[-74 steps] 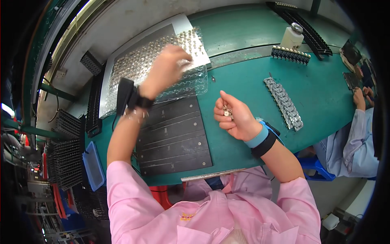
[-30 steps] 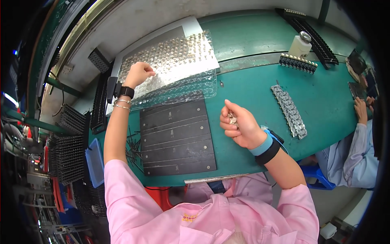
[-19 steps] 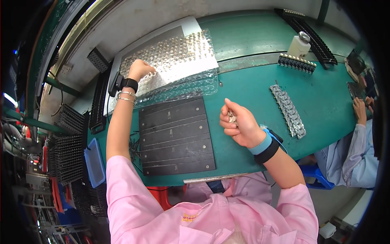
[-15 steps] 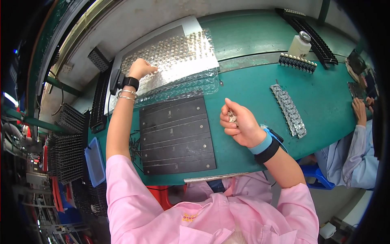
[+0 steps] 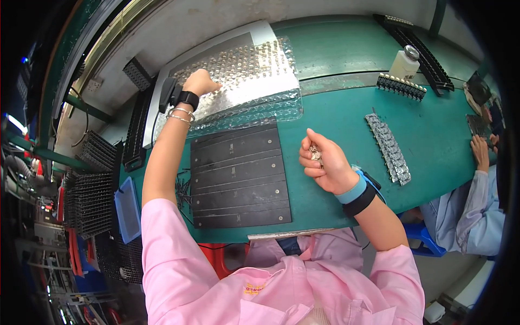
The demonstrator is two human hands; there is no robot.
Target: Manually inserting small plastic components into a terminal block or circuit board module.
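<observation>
My left hand (image 5: pixel 200 82) reaches far forward and grips the left edge of a clear plastic blister tray (image 5: pixel 254 65) filled with several small metal parts. That tray lies on top of another clear tray (image 5: pixel 271 108) at the back of the green bench (image 5: pixel 330 81). My right hand (image 5: pixel 323 162) is curled over a small bunch of silvery metal parts (image 5: pixel 314 154), held above the bench just right of a black slotted fixture plate (image 5: pixel 238 176).
A strip of small metal components (image 5: pixel 388 147) lies to the right. A white bottle (image 5: pixel 404 62) and a black comb-like rack (image 5: pixel 402 86) stand at the back right. Another person's hand (image 5: pixel 480 151) works at the far right. Black racks (image 5: pixel 86 203) and a blue tray (image 5: pixel 129 208) sit left.
My left hand has moved from the middle of the clear tray to its left edge and taken hold of it. The right hand has stayed closed on its parts.
</observation>
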